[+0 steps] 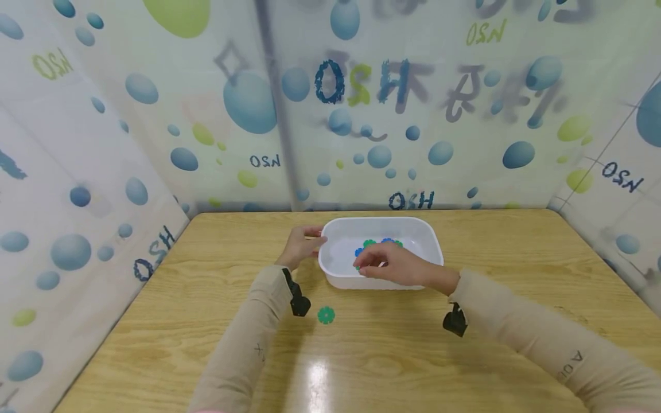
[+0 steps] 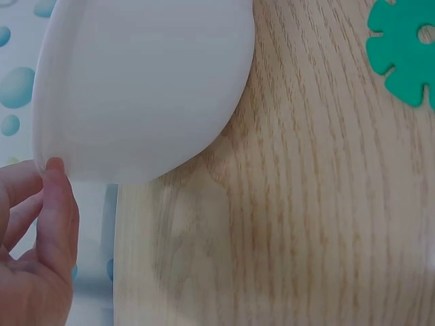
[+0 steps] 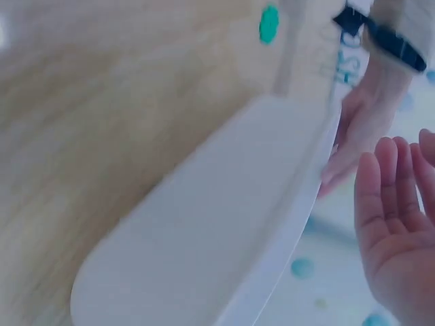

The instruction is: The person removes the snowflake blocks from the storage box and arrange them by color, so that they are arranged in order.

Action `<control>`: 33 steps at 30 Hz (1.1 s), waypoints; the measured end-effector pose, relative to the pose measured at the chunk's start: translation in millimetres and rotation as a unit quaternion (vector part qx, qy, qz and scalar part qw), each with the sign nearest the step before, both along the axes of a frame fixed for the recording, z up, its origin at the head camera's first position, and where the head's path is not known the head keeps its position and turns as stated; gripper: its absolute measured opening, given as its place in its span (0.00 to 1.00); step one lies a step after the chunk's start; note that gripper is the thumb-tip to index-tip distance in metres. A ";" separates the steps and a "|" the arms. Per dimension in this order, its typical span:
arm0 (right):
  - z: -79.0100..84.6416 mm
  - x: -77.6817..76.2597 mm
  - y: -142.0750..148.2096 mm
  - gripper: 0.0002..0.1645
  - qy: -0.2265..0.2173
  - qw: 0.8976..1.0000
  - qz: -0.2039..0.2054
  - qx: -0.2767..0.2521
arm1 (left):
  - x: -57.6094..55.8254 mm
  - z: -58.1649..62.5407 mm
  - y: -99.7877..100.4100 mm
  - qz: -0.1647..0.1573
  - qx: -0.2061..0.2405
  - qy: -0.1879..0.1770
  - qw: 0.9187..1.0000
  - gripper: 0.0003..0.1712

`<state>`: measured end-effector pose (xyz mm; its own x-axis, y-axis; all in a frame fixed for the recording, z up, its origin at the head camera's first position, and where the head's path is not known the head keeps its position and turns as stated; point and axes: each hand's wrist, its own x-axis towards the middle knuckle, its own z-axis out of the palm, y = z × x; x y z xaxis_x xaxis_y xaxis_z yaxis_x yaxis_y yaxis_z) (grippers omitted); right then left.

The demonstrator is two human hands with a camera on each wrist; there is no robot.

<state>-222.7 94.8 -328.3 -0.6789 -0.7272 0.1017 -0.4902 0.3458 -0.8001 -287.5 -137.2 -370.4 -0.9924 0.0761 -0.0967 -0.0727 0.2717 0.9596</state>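
Observation:
A white plastic basin (image 1: 343,282) stands on the table, with several blue (image 1: 358,252) and green notched discs (image 1: 369,243) inside. My left hand (image 1: 300,246) grips its left end; in the left wrist view, thumb and fingers of the left hand (image 2: 44,251) pinch the basin rim (image 2: 42,102). Over the basin's front part, my right hand (image 1: 395,265) pinches a green disc (image 1: 358,268), of which only a sliver shows at the fingertips. The right wrist view shows the right hand's (image 3: 397,231) fingers bent beyond the basin wall (image 3: 204,210), their tips partly out of frame.
One green notched disc (image 1: 326,315) lies flat on the wooden table (image 1: 382,355), in front of the basin and right of the left wrist. Patterned curtains (image 1: 361,172) hang behind the table and along both sides. Each sleeve carries a black wrist device (image 1: 454,320).

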 end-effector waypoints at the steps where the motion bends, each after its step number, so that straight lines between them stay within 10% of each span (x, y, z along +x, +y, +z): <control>1: -0.1 -4.8 3.5 0.11 0.009 1.000 -0.001 -0.001 | 0.2 0.0 0.1 0.001 0.001 0.001 1.000 0.20; 15: -27.5 -54.4 45.2 0.15 -0.028 0.993 -0.102 0.046 | 1.0 -0.7 -0.3 -0.005 -0.007 0.010 1.000 0.20; 33: -44.0 -71.4 46.4 0.17 -0.107 0.973 -0.120 0.164 | -0.1 0.2 -0.3 -0.003 -0.010 0.009 1.000 0.21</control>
<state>-294.1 141.2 -372.3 -0.8131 -0.5148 -0.2717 -0.1987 0.6841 -0.7018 -287.6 -137.5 -370.2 -0.9936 0.0796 -0.0799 -0.0536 0.2909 0.9553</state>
